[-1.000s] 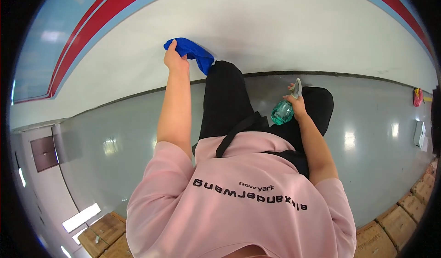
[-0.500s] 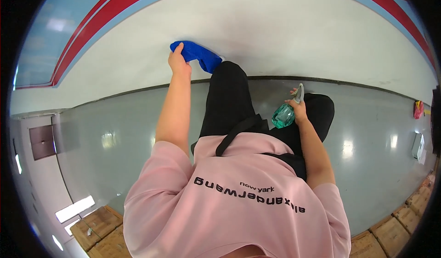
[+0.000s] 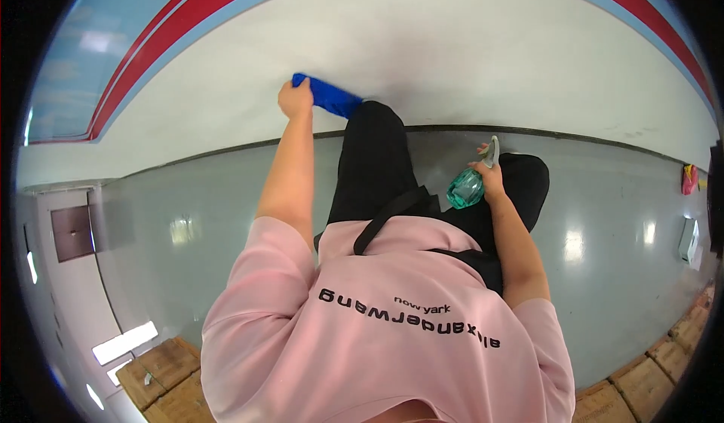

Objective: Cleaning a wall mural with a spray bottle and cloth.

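Probably limp and light, blue cloth (image 3: 332, 97) near white wall (image 3: 490, 61): left hand (image 3: 295, 99) pinches its end (sensible hold); right hand (image 3: 491, 177) clasps spray bottle (image 3: 464, 189).

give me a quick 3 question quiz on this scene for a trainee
1. What colour is the cloth in the left hand?
2. True or false: the right hand holds a bottle.
3. In the picture, where is the cloth relative to the bottle?
A) lower right
B) upper left
C) directly below

Key:
1. Blue
2. True
3. B
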`<state>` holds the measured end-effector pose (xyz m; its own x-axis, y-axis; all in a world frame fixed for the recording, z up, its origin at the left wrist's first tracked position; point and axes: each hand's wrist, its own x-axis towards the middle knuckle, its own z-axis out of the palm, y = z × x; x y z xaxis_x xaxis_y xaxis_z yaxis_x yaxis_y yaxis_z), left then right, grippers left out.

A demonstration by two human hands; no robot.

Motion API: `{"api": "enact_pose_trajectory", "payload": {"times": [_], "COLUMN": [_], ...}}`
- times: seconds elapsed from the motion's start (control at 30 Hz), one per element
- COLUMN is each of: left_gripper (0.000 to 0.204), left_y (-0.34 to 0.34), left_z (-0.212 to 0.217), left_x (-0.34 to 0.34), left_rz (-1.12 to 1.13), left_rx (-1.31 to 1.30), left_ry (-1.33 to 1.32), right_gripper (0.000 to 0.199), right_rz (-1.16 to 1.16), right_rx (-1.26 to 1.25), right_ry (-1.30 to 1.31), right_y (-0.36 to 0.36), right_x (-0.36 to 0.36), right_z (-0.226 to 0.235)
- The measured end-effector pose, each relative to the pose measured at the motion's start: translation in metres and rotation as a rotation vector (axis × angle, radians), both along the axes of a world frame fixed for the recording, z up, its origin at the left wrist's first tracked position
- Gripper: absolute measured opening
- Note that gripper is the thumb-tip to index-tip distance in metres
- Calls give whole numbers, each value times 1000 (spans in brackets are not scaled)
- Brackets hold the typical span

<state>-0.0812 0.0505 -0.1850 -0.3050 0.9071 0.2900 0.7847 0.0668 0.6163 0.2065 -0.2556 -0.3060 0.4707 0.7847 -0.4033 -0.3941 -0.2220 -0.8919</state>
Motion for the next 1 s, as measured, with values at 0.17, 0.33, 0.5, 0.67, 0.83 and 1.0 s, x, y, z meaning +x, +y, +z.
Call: {"api": "enact_pose_trajectory", "payload": {"times": [0.17,0.33,0.5,0.67,0.83,1.0], "left_gripper": [12,10,17,21,21,23], "left_y": [-8,-7,-12,-15,-55,-60], "left_z": [5,30,28,30,57,50], "left_x": [0,27,24,31,95,150], "left_rz": [-157,-118,-83,-218,-508,-861], "left_rx": [-6,132,197,206,435,632], "left_ry": [-1051,-1035,-328,-442,-436,-71], "right_gripper": [62,62,64,63,62,63], "right_rz": [11,-8,-1,8,-31,-24], "right_rx": [6,-14,-23,-1,17,5], "right_ry": [33,27,26,-18,-10,-46], "right_y": [3,1,2,1,1,1], "right_x": [-8,-3,-6,-4,-5,-6], "right_z": [15,11,13,10,6,4]}}
